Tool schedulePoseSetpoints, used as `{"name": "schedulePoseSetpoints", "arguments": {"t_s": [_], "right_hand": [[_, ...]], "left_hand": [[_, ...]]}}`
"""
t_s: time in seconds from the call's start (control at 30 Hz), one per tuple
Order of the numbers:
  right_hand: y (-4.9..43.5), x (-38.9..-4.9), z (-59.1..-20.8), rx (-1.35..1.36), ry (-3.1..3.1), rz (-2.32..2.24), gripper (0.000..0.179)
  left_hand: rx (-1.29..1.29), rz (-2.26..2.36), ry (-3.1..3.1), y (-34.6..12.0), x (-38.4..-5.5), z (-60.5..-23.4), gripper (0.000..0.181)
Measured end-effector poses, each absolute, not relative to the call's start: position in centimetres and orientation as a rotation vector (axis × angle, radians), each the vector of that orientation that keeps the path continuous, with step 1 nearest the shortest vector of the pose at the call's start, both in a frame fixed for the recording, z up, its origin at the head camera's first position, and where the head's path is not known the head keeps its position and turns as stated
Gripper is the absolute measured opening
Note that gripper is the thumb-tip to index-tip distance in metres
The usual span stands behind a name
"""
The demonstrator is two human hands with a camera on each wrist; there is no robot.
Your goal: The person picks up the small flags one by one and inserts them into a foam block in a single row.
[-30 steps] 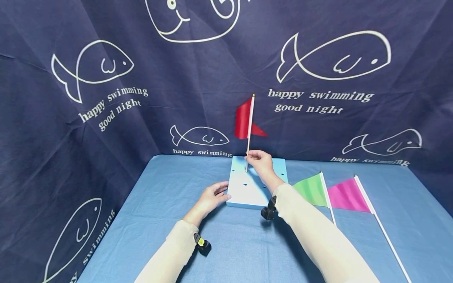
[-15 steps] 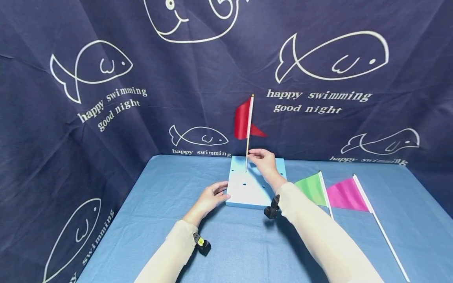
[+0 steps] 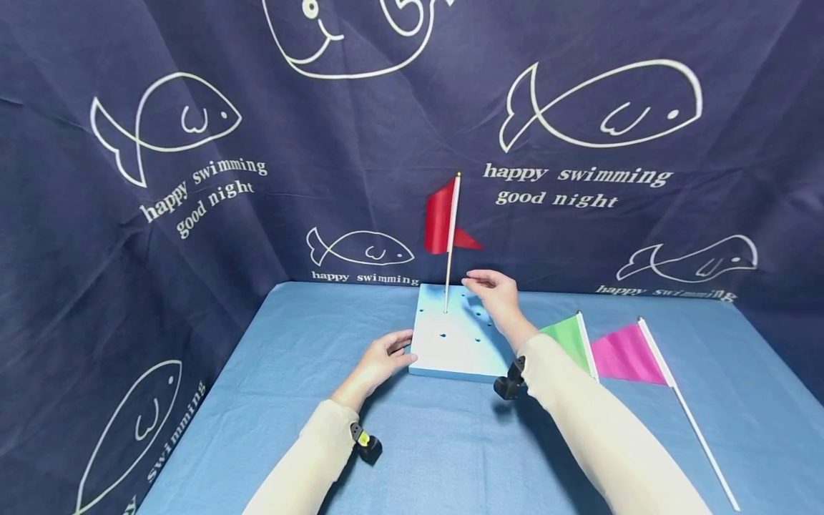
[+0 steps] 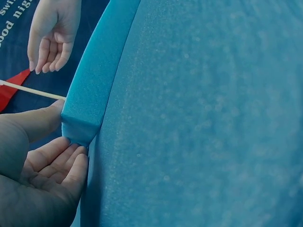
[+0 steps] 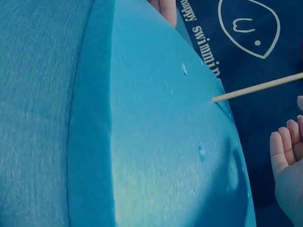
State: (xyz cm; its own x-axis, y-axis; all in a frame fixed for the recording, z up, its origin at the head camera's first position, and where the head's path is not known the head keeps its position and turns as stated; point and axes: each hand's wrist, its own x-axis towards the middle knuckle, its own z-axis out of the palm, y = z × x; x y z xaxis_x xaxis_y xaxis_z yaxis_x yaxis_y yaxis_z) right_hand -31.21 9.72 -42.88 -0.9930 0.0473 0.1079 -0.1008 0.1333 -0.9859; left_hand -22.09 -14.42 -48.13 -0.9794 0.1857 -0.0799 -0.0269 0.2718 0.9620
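Left hand (image 3: 382,360) holding board (image 3: 450,356) by edge, right hand (image 3: 496,293) released, gap to red flag (image 3: 440,223)

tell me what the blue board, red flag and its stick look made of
Blue board: probably foam, mostly matte, from its finely grained surface. Red flag: likely thin fabric, slightly glossy, from its soft curl. Flagstick: seemingly wood or bamboo, smooth, from its pale tan colour.
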Motion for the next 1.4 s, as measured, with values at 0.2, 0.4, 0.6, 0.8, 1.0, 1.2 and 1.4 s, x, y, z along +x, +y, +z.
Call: {"name": "schedulePoseSetpoints", "arguments": {"t_s": [0.2, 0.4, 0.6, 0.8, 1.0, 1.2, 1.4], "right_hand": [[10.7, -31.2, -43.0, -0.014, -2.269, 2.006, 0.035], [12.0, -31.0, -43.2, -0.044, -2.279, 1.989, 0.036], [13.6, -30.7, -43.0, -0.086, -2.294, 1.967, 0.037], [14.8, -30.4, -42.6, -0.148, -2.287, 1.969, 0.04], [16.0, -30.2, -42.7, -0.135, -2.29, 1.907, 0.04], [17.6, -29.8, -43.1, -0.114, -2.268, 1.884, 0.043], [19.1, -29.6, -43.1, -0.118, -2.238, 1.93, 0.045]], "left_hand": [[0.134, 1.811, 2.329, -14.4, -22.0, -47.6, 0.053], [0.125, 1.79, 2.319, -14.5, -22.0, -47.6, 0.054], [0.113, 1.767, 2.325, -14.4, -22.1, -47.7, 0.053], [0.129, 1.764, 2.336, -14.3, -22.1, -47.8, 0.054], [0.125, 1.761, 2.352, -14.3, -22.1, -47.8, 0.053], [0.124, 1.753, 2.37, -14.3, -22.0, -47.9, 0.053], [0.121, 1.761, 2.353, -14.2, -21.9, -47.7, 0.053]]}}
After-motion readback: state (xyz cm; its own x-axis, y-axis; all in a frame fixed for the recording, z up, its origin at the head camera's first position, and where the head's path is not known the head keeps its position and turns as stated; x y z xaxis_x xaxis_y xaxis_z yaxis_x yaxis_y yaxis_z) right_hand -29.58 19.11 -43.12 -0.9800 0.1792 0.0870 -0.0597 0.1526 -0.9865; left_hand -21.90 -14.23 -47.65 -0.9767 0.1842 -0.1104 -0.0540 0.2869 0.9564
